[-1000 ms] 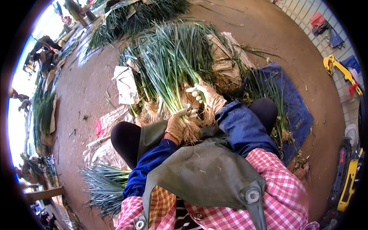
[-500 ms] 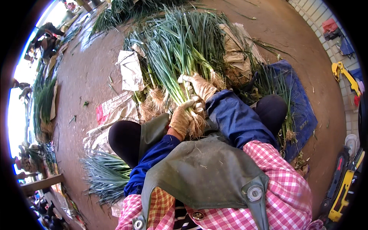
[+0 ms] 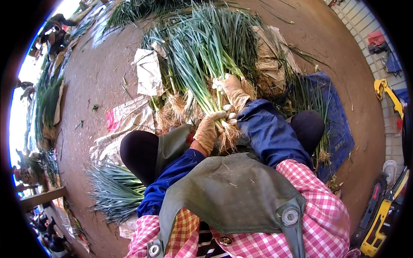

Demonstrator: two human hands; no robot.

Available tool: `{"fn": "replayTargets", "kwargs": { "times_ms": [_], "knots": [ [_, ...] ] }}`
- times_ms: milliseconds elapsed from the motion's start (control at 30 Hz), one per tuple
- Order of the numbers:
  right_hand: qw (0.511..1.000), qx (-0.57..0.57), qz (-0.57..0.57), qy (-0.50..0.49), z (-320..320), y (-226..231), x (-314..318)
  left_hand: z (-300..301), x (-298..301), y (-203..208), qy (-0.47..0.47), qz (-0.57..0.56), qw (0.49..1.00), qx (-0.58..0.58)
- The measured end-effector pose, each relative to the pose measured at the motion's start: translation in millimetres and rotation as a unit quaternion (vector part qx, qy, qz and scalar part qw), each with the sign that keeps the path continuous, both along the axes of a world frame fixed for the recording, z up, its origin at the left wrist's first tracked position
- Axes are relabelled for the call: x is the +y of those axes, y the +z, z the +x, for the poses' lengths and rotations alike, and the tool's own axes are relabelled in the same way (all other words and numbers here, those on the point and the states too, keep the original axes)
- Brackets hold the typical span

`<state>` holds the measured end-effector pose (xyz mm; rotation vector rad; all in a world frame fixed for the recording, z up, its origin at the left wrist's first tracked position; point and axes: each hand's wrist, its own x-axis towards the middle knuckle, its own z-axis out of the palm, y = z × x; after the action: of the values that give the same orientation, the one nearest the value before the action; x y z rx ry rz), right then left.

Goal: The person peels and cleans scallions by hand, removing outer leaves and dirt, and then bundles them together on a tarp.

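Observation:
Both my hands wear tan work gloves. My left hand [image 3: 207,132] is closed around the lower stalks of a bunch of leafy green garlic [image 3: 200,88], just above its white bases and shaggy brown roots [image 3: 229,137]. Higher up and to the right, my right hand [image 3: 234,91] has its fingers curled on stalks at the base of the pile, partly hidden by leaves. The larger pile of green garlic [image 3: 211,38] fans out away from me, roots toward me. More roots [image 3: 175,105] show left of the held bunch.
A smaller heap of green stalks [image 3: 114,192] lies by my left knee. A blue sheet [image 3: 340,133] with more stalks is at right. Pale sacks [image 3: 148,71] lie under the pile. Yellow tool-like frames [image 3: 378,228] stand at far right. Another person [image 3: 56,34] is at far left.
My right hand has shifted a little to the right and up along the stalks. My left hand stays closed on the bunch, slightly to the right. The view has moved a little.

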<state>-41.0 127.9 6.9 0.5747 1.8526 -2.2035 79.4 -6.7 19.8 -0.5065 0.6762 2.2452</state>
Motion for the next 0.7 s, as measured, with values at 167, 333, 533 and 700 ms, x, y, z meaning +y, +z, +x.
{"fn": "replayTargets", "kwargs": {
  "times_ms": [167, 333, 533, 700],
  "knots": [
    [0.995, 0.002, -0.085, 0.055, 12.6, 4.1, 4.7, 1.7, 5.7, -16.8, 0.073, -0.041, 0.996, -0.032],
    [0.999, 0.024, 0.027, 0.001, 22.2, 10.7, -10.6, 0.5, -0.4, -2.0, 0.119, 0.026, 0.993, -0.006],
    [0.979, 0.091, -0.154, 0.093, 35.7, 7.0, 9.1, -6.1, 2.5, -2.6, 0.164, 0.033, 0.984, -0.059],
    [0.968, 0.092, -0.202, 0.120, 87.5, 67.8, 0.1, -11.0, 2.9, 6.6, 0.220, 0.045, 0.974, -0.019]
  ]
}}
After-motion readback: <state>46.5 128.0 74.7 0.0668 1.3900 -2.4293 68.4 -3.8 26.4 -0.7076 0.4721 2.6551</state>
